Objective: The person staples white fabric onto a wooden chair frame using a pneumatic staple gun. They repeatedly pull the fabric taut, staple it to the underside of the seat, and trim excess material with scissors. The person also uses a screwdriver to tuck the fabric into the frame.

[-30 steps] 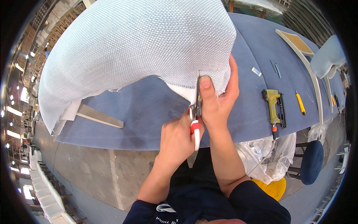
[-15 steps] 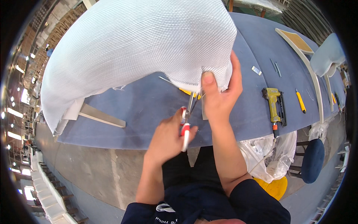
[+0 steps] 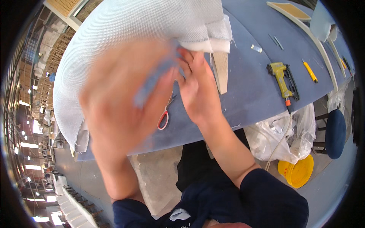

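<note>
A large curved piece of furniture in pale grey woven fabric (image 3: 144, 22) lies over the blue-covered table, a wooden leg (image 3: 221, 72) under its right corner. At that corner the fabric edge is frayed and shows white backing. My left hand (image 3: 118, 95) is raised in front of the fabric, smeared by motion, so its grip cannot be made out. Just below the trimmed edge, my right hand (image 3: 197, 87) is open, palm showing, fingers apart and slightly bent, its tips near my left hand. Red-and-white handled scissors (image 3: 163, 118) lie on the table between my forearms.
A yellow-green staple gun (image 3: 282, 79) with a hose lies at right, beside a yellow utility knife (image 3: 310, 72). Farther off are a small white piece (image 3: 256, 48) and a wooden frame (image 3: 308, 26). Below the edge are plastic bags (image 3: 289, 133), a yellow bucket (image 3: 298, 171) and a blue stool (image 3: 335, 133).
My left hand has let go of the scissors, which now lie on the table, and has risen. My right hand has released the fabric corner and moved down-left. The fabric piece has shifted.
</note>
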Available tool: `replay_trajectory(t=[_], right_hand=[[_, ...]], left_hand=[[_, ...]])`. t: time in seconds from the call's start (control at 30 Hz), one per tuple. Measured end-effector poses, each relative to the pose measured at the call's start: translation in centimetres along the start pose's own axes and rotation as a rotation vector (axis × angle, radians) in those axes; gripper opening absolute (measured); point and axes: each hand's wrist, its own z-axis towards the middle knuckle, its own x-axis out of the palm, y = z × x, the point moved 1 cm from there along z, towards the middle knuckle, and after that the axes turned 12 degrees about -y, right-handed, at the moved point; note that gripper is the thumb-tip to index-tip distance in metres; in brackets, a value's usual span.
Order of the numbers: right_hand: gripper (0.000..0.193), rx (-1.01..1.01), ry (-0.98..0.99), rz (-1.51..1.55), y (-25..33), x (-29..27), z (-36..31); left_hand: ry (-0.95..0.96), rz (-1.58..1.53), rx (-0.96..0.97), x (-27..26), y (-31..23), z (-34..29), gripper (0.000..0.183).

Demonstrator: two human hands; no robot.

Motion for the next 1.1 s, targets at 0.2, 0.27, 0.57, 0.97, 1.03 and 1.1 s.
replay_trajectory(t=[0.2,0.27,0.57,0.97,1.03,1.1], right_hand=[[0.053,-0.014,-0.018,0.257,-0.2,2.0,3.7],[0.047,-0.035,-0.020,0.277,-0.5,1.7,4.2],[0.030,-0.121,-0.029,0.416,-2.1,1.7,5.8],[0.032,-0.014,0.051,0.519,-2.4,2.3,6.9],[0.032,0.061,0.021,0.516,-2.8,2.3,7.4],[0.033,0.018,0.066,0.550,-2.9,2.3,7.8]], left_hand=[[0.110,0.257,0.322,3.7,-0.8,8.0,0.075],[0.115,0.379,0.271,4.7,-0.8,7.7,0.079],[0.120,0.318,0.345,5.3,1.2,8.0,0.084],[-0.025,0.362,0.476,7.0,1.5,7.0,0.083],[-0.051,0.424,0.481,7.5,1.7,6.6,0.083],[-0.081,0.502,0.515,8.3,1.9,6.4,0.082]])
